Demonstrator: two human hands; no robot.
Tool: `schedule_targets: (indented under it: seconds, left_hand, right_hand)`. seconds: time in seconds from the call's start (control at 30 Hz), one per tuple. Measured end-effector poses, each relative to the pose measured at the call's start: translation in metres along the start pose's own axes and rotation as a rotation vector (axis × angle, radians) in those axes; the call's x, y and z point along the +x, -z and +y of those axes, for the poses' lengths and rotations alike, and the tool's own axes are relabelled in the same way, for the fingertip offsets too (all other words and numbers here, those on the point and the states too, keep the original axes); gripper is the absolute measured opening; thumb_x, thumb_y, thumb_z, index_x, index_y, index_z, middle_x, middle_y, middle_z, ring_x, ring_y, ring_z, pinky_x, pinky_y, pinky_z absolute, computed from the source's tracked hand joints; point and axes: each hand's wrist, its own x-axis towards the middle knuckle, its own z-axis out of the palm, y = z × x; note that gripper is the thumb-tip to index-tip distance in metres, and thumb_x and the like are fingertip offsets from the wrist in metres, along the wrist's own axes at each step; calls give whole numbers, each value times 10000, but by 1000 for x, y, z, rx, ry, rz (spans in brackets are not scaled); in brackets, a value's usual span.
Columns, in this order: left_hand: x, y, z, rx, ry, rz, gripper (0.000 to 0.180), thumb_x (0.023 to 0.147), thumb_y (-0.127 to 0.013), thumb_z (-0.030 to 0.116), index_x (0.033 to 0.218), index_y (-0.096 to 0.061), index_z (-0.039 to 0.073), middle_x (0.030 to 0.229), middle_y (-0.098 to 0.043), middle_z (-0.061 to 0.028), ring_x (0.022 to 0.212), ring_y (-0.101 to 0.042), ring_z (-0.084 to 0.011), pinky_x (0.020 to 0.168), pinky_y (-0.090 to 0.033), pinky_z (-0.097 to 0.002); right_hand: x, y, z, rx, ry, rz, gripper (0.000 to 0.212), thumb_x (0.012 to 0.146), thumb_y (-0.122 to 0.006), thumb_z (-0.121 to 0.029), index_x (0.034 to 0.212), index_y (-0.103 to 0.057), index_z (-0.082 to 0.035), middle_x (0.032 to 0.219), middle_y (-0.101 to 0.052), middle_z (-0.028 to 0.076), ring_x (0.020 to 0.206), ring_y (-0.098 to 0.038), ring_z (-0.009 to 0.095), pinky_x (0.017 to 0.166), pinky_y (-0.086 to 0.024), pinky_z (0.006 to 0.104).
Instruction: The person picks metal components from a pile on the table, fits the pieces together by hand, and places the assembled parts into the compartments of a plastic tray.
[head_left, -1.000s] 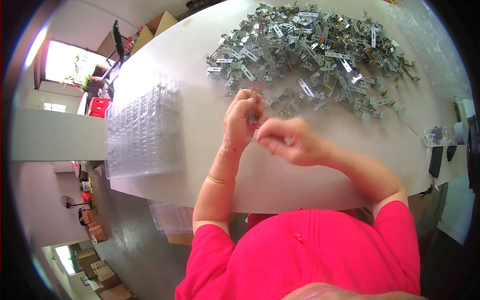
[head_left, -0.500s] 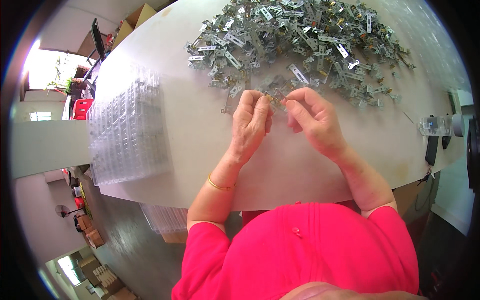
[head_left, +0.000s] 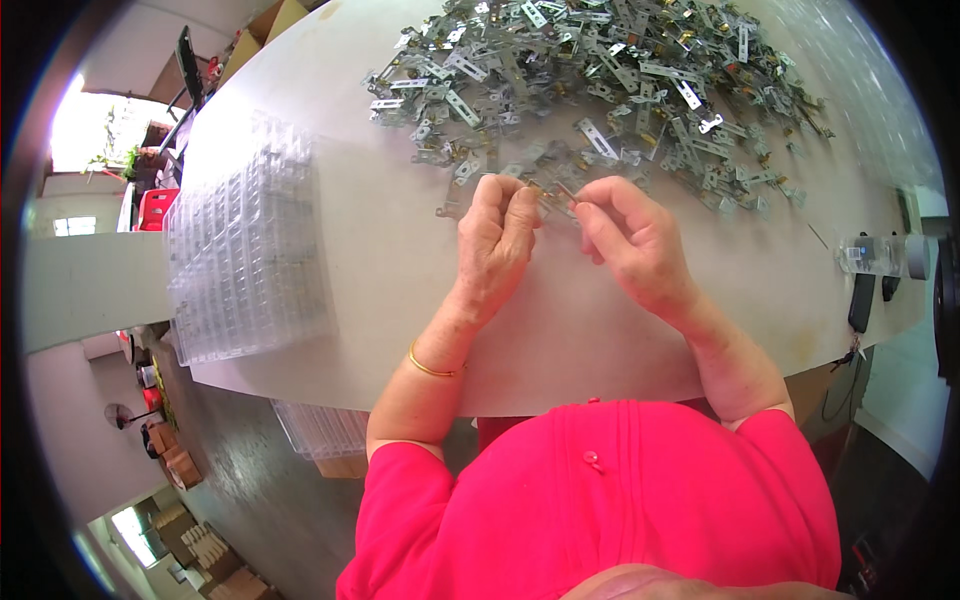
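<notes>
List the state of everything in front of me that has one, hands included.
Left hand: closed on a small metal part
Right hand: thumb and forefinger pinching a thin rod
Metal parts: loose, heaped in a pile
Clear plastic trays: stacked
Bottle: capped; standing or lying, cannot tell
Bracelet: worn around the left forearm

A clear bottle [head_left: 874, 256] sits at far right; at far left is a fan [head_left: 119, 416], with what look like cardboard boxes [head_left: 182, 468] nearby.
</notes>
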Motion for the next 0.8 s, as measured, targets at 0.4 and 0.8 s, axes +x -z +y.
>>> schedule_targets:
  seconds: [0.4, 0.8]
  left_hand:
    - [0, 6, -7, 406, -467, 80, 67, 1036, -578, 91, 1009, -566, 31, 742, -565, -5, 594, -451, -67, 531, -406, -247]
    - [0, 2, -10, 662, -756, 12, 128, 938, -650, 49, 1011, -547, 27, 821, -608, -145, 621, -616, -339, 518, -485, -414]
  right_hand:
    - [-4, -5, -2, -132, 64, 49, 96, 991, -625, -68, 1078, -616, -29, 747, -656, 22, 655, -588, 56, 595, -486, 238]
    - [-4, -4, 0, -119, 117, 57, 86, 985, -646, -73, 1057, -626, -31, 780, -639, 29, 668, -569, 71, 598, -471, 253]
